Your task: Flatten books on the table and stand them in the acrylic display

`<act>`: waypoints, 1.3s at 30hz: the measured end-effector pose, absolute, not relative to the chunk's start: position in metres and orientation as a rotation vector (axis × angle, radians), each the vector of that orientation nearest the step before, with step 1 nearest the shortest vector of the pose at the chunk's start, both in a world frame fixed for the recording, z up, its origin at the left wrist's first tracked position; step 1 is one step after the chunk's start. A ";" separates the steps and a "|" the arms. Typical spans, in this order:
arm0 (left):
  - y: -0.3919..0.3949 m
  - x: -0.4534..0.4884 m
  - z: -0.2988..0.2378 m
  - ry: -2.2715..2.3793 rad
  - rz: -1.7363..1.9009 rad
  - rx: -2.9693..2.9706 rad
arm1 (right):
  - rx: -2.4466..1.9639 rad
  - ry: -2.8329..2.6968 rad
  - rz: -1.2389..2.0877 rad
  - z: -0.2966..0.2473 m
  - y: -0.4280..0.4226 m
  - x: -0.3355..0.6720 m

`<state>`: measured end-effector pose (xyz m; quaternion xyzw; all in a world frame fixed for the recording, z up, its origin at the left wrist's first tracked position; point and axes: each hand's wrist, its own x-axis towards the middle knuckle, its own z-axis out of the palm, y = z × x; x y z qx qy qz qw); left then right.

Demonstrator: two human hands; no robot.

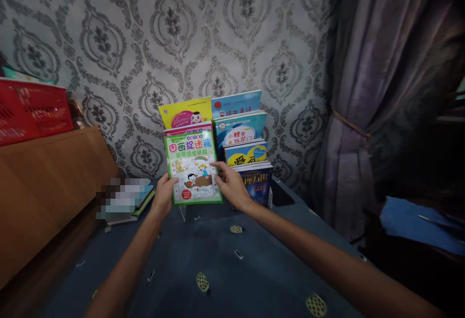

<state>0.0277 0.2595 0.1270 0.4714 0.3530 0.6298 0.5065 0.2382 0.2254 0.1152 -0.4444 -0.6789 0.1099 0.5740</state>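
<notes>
A green-bordered picture book [194, 189] is held upright between my two hands, its cover toward me. My left hand [165, 194] grips its left edge, thumb on the cover. On the right edge, my right hand [230, 182] holds it with fingers bent around the side. Right behind it stand a pink-topped book [189, 129] and a taller yellow book [185, 109]. To the right, more books rise in steps: a light blue book [236, 102], a teal book [241, 126], a yellow-and-blue book [247, 155] and a dark blue book [259, 187]. A clear stand [183, 213] shows below the held book.
A pile of books [145, 199], partly blurred out, lies at the left beside a wooden cabinet [51, 177]. On that cabinet sits a red basket [36, 109]. A dark patterned cloth [232, 274] covers the surface. A tied curtain [363, 114] hangs at right.
</notes>
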 end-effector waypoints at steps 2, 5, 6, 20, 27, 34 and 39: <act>0.267 0.029 0.134 0.835 1.528 1.150 | -1.030 -1.612 0.230 0.125 0.232 0.240; 0.281 0.030 0.144 0.811 1.563 1.196 | -1.015 -1.654 0.186 0.141 0.243 0.243; 0.287 0.030 0.149 0.798 1.581 1.223 | -1.013 -1.659 0.161 0.146 0.248 0.243; 0.334 0.012 0.196 0.996 1.739 1.980 | -0.848 -1.678 0.031 0.194 0.282 0.244; 0.331 0.012 0.191 1.247 1.724 2.136 | -0.900 -1.724 -0.038 0.185 0.283 0.246; 0.335 0.009 0.187 1.370 1.669 2.230 | -0.889 -1.755 -0.092 0.182 0.287 0.246; 0.337 0.006 0.183 1.410 1.603 2.276 | -0.904 -1.786 -0.109 0.174 0.290 0.248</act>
